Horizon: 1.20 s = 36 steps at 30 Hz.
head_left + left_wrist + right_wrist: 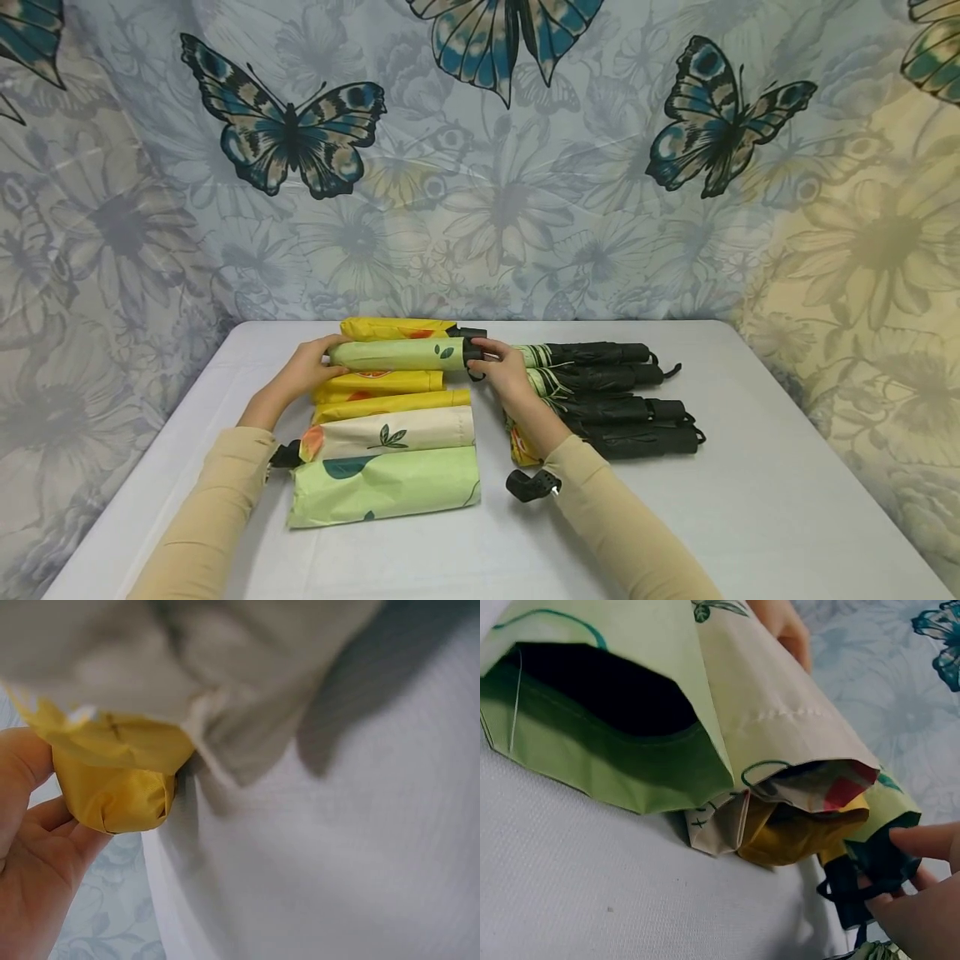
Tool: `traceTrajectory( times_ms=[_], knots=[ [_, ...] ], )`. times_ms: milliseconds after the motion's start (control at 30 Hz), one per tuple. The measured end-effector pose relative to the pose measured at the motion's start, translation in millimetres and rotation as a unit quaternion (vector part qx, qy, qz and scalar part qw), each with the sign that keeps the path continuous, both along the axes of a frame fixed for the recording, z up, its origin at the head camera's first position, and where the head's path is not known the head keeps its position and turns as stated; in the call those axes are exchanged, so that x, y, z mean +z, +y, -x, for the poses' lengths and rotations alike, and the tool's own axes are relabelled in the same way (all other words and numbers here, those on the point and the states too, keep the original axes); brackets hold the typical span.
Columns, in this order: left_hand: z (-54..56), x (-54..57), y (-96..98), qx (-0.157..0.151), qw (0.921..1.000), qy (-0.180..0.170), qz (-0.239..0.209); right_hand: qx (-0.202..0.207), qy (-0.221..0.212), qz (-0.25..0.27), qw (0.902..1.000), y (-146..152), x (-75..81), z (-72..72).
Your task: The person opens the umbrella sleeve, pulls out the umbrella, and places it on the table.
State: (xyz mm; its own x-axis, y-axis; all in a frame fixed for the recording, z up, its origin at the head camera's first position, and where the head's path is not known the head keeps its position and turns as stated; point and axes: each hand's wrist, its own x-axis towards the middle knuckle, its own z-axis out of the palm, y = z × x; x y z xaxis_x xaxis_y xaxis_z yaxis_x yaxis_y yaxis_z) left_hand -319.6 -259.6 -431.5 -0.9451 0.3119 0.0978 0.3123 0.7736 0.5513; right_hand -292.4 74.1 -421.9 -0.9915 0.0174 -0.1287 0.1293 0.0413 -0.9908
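Note:
A folded umbrella in a light green sleeve [397, 354] lies crosswise between both hands in the head view. My left hand [306, 367] holds its left end. The right hand [504, 371] grips the black handle end [889, 859], where a dark strap loop hangs. Just behind lies an umbrella in a yellow sleeve [390, 328], its black end [474, 333] sticking out to the right. In the left wrist view, yellow fabric [120, 791] covers part of what the left hand [45, 847] holds.
Nearer the front lie yellow sleeves [405, 403], a cream sleeve [427, 430] and a wide light green sleeve [390, 487] with a gaping mouth. Several black folded umbrellas [637, 408] lie side by side on the right of the white table [750, 517]. A butterfly-print cloth [510, 208] hangs behind.

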Motion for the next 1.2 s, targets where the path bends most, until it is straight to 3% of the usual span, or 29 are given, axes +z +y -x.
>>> traceTrajectory(
  times_ms=[467, 1200],
  knots=[
    [3.4, -3.3, -5.3, -0.018, 0.9996, 0.003, -0.02, 0.005, 0.002, -0.036, 0.9993, 6.5, -3.2, -1.8],
    [3.4, -8.4, -8.2, -0.004, 0.9998, -0.01, -0.018, 0.007, -0.004, -0.054, 0.9985, 39.4, 14.5, 3.7]
  ],
)
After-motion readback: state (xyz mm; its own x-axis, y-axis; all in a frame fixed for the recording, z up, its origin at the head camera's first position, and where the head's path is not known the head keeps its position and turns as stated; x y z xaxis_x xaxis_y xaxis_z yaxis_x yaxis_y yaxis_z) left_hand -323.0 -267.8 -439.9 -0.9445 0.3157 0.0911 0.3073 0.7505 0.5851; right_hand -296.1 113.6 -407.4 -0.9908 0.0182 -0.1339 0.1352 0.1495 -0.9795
